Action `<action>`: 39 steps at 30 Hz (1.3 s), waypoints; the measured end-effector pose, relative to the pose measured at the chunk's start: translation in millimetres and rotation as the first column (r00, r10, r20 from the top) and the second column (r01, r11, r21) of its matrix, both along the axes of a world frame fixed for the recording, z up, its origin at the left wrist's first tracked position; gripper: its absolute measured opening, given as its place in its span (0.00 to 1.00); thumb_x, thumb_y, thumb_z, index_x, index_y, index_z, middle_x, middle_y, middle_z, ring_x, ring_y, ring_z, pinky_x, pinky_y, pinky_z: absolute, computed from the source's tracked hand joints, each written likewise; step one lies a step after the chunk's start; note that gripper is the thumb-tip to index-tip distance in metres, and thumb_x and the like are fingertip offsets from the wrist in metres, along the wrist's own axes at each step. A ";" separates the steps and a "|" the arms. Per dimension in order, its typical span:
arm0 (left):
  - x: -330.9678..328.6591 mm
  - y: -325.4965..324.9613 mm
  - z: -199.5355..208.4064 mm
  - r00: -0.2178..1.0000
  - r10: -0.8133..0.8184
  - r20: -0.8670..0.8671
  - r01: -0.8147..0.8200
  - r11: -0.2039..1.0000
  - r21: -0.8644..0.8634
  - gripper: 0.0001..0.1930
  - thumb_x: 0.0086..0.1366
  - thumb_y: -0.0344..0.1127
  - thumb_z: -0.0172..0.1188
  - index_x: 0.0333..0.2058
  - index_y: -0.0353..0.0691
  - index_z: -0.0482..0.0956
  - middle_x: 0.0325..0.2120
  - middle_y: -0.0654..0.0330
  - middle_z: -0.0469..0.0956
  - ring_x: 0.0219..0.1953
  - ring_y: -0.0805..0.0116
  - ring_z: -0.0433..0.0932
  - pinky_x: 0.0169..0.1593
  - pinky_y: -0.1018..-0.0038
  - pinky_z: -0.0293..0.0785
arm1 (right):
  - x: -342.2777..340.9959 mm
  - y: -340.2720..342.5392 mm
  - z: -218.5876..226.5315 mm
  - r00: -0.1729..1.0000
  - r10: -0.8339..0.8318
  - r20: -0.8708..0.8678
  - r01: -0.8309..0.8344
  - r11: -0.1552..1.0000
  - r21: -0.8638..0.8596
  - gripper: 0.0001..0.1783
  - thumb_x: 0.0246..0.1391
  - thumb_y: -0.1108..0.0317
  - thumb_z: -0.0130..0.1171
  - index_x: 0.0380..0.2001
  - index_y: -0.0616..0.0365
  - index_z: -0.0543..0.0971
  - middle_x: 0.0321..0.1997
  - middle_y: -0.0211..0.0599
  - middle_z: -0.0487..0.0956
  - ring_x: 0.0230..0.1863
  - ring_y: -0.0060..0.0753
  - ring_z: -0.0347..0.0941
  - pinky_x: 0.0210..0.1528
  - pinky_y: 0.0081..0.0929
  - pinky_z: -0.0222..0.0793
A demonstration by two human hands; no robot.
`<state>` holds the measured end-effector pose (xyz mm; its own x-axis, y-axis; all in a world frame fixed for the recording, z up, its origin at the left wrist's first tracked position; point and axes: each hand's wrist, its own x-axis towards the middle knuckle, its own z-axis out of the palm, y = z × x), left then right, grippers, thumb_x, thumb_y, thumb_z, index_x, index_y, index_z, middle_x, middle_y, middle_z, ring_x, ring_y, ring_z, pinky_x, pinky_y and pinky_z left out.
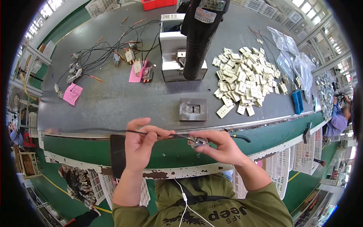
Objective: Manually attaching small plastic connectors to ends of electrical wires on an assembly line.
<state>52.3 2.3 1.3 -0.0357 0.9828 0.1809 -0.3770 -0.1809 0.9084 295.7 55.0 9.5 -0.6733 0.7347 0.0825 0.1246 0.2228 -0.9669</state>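
My left hand (139,148) pinches a thin black cable (109,131) between thumb and fingers at the near edge of the workbench. The cable trails off to the left and runs right to a small metal-and-plastic connector (199,142). That connector sits between the thumb and fingers of my right hand (224,148), which partly cover it. Just beyond my hands, a square metal fixture block (183,112) with a slot in its middle rests on the bench. Farther right lies a heap of cream plastic housings (247,83).
A bench press with a thick black column (197,41) stands at the back centre. To its left are black cables (99,51) with connectors and pink paper notes (72,94). A blue tray (298,102), clear plastic bags (289,60) and pliers (241,137) are on the right.
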 end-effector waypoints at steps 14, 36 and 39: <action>22.9 -5.8 -25.7 0.953 -0.240 -0.186 0.238 0.971 -0.031 0.40 0.58 0.24 0.64 0.63 0.41 0.49 0.50 0.48 0.72 0.53 0.60 0.73 0.57 0.64 0.69 | -18.2 -5.3 -9.7 0.982 0.005 -0.191 -0.145 0.670 -0.728 0.26 0.69 0.57 0.43 0.65 0.53 0.59 0.34 0.36 0.78 0.27 0.24 0.74 0.30 0.20 0.71; 13.6 -6.3 4.3 0.797 -0.090 -0.597 0.034 0.994 -0.105 0.32 0.55 0.21 0.65 0.57 0.38 0.64 0.43 0.59 0.74 0.45 0.69 0.75 0.53 0.71 0.72 | -28.5 -5.1 8.5 0.987 -0.137 0.088 0.111 0.961 0.254 0.22 0.42 0.78 0.68 0.44 0.60 0.77 0.40 0.40 0.78 0.41 0.39 0.77 0.44 0.31 0.73; 7.9 -4.3 11.0 0.714 0.048 -0.698 -0.129 0.990 -0.064 0.29 0.54 0.24 0.67 0.55 0.37 0.67 0.41 0.57 0.76 0.43 0.66 0.78 0.50 0.72 0.74 | -13.0 3.1 14.8 0.982 -0.177 0.066 0.157 0.960 0.233 0.21 0.43 0.78 0.68 0.44 0.61 0.77 0.41 0.40 0.78 0.42 0.37 0.77 0.45 0.30 0.72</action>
<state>60.2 -2.1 12.3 -0.0280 0.9954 0.0911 0.3789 -0.0738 0.9225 282.7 58.1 24.4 -0.5542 0.8064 0.2064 0.2586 0.4025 -0.8781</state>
